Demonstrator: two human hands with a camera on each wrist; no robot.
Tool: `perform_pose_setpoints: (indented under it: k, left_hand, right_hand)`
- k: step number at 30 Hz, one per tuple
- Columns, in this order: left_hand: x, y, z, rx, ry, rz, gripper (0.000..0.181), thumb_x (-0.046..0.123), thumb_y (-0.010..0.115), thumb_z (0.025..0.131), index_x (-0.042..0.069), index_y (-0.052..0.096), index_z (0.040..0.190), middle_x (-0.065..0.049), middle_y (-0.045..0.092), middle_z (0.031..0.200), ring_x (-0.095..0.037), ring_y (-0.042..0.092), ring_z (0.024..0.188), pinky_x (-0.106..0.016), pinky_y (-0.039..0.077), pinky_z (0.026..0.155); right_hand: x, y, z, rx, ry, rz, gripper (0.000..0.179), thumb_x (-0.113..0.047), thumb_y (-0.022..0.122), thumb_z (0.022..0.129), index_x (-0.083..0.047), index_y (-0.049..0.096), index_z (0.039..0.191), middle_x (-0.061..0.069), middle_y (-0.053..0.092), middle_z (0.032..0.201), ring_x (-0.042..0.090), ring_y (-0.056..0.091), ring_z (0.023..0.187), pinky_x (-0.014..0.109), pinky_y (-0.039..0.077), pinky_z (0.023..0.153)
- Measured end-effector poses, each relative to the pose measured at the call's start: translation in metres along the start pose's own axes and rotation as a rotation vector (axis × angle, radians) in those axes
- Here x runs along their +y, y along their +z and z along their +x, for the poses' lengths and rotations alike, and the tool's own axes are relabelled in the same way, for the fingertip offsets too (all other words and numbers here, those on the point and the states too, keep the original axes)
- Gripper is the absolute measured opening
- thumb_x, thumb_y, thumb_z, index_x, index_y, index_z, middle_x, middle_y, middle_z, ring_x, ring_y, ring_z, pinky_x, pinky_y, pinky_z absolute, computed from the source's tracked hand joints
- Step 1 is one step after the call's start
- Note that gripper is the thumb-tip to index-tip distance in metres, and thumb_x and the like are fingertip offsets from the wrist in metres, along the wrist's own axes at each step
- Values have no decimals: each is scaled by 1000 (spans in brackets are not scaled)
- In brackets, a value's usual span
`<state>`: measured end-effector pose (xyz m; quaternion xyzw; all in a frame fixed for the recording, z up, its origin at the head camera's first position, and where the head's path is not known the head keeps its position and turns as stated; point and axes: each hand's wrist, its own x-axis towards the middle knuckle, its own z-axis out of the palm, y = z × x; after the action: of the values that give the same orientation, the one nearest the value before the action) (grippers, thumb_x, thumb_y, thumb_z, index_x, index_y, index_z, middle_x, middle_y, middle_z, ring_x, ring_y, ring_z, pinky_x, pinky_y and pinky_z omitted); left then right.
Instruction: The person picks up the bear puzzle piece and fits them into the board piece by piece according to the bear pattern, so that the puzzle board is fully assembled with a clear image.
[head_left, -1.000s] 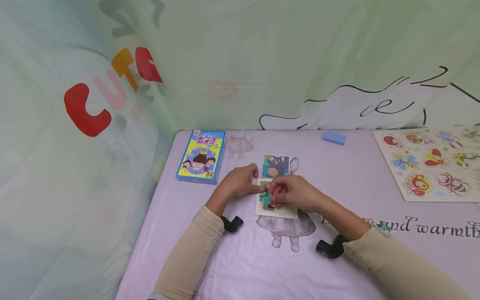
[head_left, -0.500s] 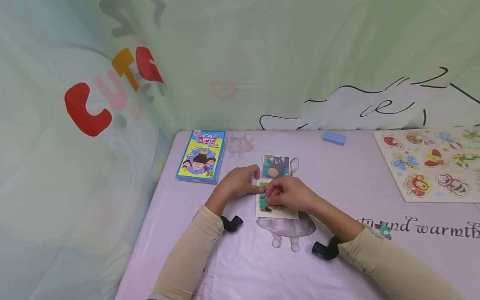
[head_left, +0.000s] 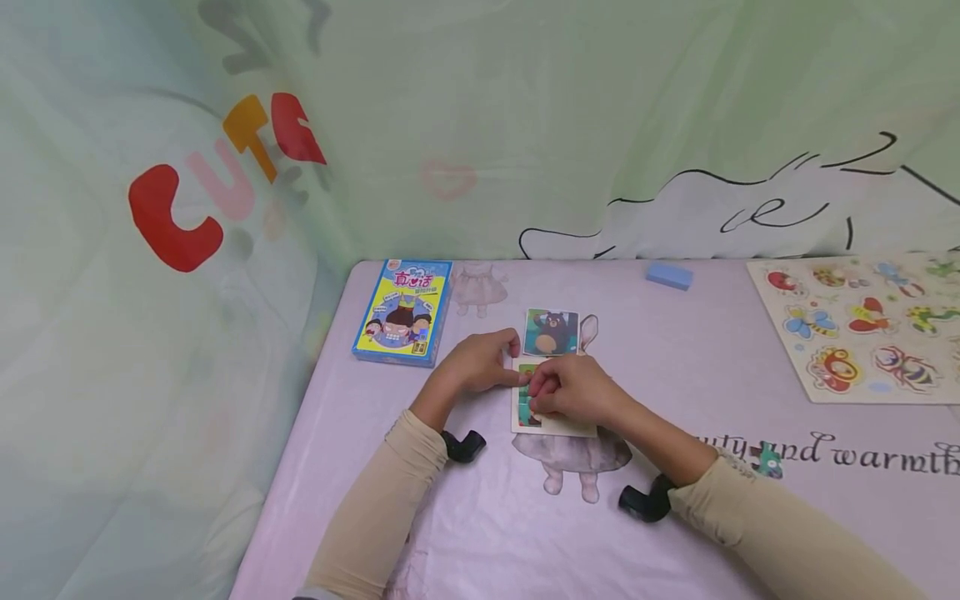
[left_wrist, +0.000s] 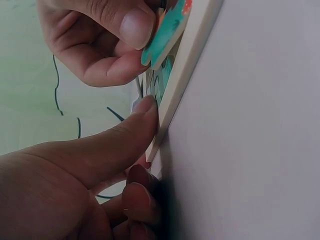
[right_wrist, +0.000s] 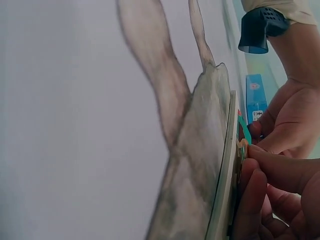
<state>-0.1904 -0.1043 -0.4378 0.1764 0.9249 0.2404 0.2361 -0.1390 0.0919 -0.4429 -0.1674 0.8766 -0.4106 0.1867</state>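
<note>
A small wooden puzzle board (head_left: 567,428) lies on the table with teal-green pieces along its left side. My left hand (head_left: 480,364) holds it at the upper left, thumb on the face and curled fingers by the corner in the left wrist view. My right hand (head_left: 573,387) is over the board and pinches a teal jigsaw piece (left_wrist: 167,37) between thumb and fingers. In the left wrist view this piece is tilted above the board. A picture card of a bear (head_left: 551,332) lies just beyond the board. The right hand hides much of the board's middle.
A blue and yellow card box (head_left: 401,312) lies at the left. Farther back are a blue block (head_left: 669,276) and, at right, a large insect puzzle board (head_left: 870,333). A loose teal piece (head_left: 768,460) lies beyond the right forearm. Curtains rise behind the table.
My right hand has shifted slightly left over the board, and the teal piece has come in line with the board's left column. The left hand stays in place.
</note>
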Motion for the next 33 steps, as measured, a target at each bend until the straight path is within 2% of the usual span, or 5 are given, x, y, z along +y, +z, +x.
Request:
perform_pose_setpoints:
  k: [9,18,22,28,33]
  left_hand:
    - [0,1,0,3,-6,1,38,36,81,88,19,55,109,-1,49,71,-17,50,67,-28,37,62]
    - [1,-1,0,-10,-6,0,37,36,81,88,18,55,109,0,46,68,-16,47,65,-28,35,61]
    - [-1,-4,-1,-49,8,-21,39,36,80,88,18,54,111,0,48,69,-16,49,65,-28,36,62]
    - [-5,-9,-3,-143,40,-52,59,36,88,79,18,50,121,-4,58,80,-17,54,70,-28,41,65]
    - [-3,-9,-4,-154,34,-44,64,36,90,77,18,49,122,-6,58,83,-19,55,73,-29,42,67]
  right_hand:
    - [-4,1,1,30,-9,-50,9,-11,82,82,-9,73,85,-4,68,68,8,58,66,25,44,61]
    - [-8,-4,-4,39,24,-103,13,-19,82,83,-12,71,83,-6,66,67,10,57,66,27,44,62]
    - [-5,-7,-5,5,33,-119,15,-20,83,82,-14,70,82,-5,65,68,10,56,67,28,43,62]
    - [1,-8,-3,-27,26,-128,19,-21,86,80,-14,68,83,-4,64,70,11,56,69,29,44,62]
    - [2,-7,-2,-25,26,-135,20,-22,86,80,-13,68,83,-4,63,71,12,55,71,29,43,63]
